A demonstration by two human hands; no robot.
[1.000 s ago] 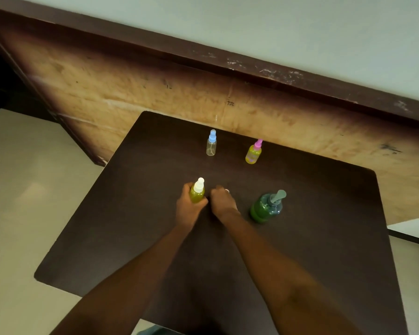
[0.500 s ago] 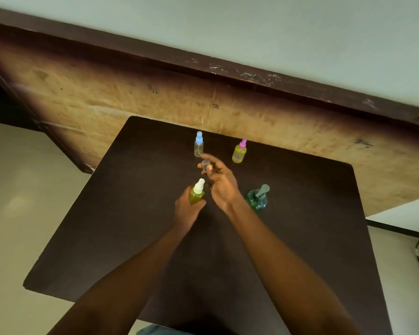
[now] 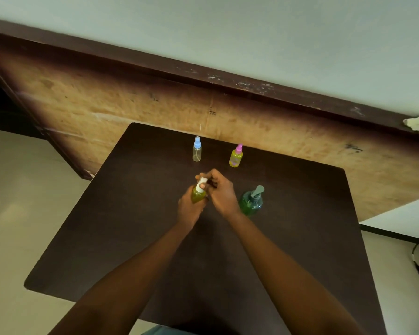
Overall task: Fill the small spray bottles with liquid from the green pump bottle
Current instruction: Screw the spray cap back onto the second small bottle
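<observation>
Pump bottle (image 3: 251,202) sits on the surface (image 3: 300,238); near sprayer (image 3: 198,195) just left of it, back sprayer (image 3: 235,157) behind it, back-left sprayer (image 3: 196,151) behind, further left.

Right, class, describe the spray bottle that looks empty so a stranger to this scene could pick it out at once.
Find the dark table in front of the wooden panel. Near its far edge stand two spray bottles; take the left bottle. It has a blue cap and a clear body, whereas its neighbour has a pink cap and yellow liquid.
</observation>
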